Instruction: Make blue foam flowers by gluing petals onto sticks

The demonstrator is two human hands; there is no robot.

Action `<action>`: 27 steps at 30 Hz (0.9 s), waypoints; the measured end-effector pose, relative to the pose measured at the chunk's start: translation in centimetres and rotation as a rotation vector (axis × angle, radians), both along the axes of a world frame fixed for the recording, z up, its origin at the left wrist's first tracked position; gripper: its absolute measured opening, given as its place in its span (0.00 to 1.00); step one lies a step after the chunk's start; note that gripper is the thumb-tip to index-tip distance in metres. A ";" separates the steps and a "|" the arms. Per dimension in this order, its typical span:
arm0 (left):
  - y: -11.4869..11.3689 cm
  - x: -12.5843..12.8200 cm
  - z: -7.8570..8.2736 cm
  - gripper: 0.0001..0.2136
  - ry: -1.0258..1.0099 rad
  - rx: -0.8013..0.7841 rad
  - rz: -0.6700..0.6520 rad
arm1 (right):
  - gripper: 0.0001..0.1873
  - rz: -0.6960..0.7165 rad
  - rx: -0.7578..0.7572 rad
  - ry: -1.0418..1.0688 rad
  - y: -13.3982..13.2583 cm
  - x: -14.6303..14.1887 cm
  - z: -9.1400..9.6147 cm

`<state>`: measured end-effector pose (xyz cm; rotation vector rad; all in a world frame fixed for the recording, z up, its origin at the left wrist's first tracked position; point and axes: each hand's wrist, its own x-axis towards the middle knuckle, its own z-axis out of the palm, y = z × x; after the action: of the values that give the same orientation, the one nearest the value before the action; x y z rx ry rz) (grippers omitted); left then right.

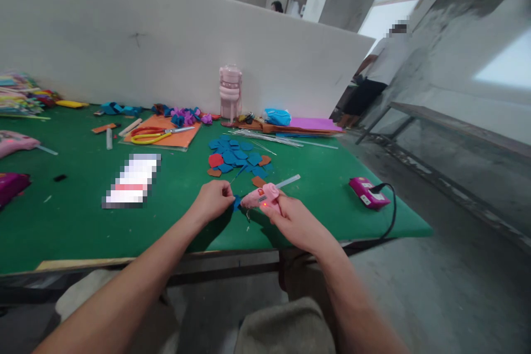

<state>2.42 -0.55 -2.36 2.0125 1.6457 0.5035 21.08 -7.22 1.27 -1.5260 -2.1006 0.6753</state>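
My right hand grips a pink glue gun with a glue stick jutting from its back; its nozzle points left. My left hand is closed in a pinch on a small blue cut-out piece on a thin wire, held right at the gun's nozzle just above the green table. Beyond the hands lies a pile of blue, red and brown cut-out pieces.
Red-and-yellow scissors lie on an orange sheet. A pink bottle stands by the white back board. A magenta power strip with a black cord sits at the right edge. Glue sticks, purple and blue flowers and foam sheets lie about. A person stands at far right.
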 end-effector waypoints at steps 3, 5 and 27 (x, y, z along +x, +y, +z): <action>0.0 0.0 -0.1 0.05 -0.002 -0.002 -0.001 | 0.14 0.001 0.000 0.001 0.0 0.1 0.0; 0.0 0.0 -0.2 0.05 -0.005 0.004 -0.002 | 0.14 0.002 -0.001 0.001 0.1 0.1 0.0; 0.1 0.0 -0.2 0.05 0.015 0.007 -0.001 | 0.14 -0.032 -0.006 -0.013 0.1 0.4 0.1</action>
<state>2.39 -0.47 -2.60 2.0269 1.6538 0.4957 21.47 -7.09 1.40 -1.5681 -2.0812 0.6622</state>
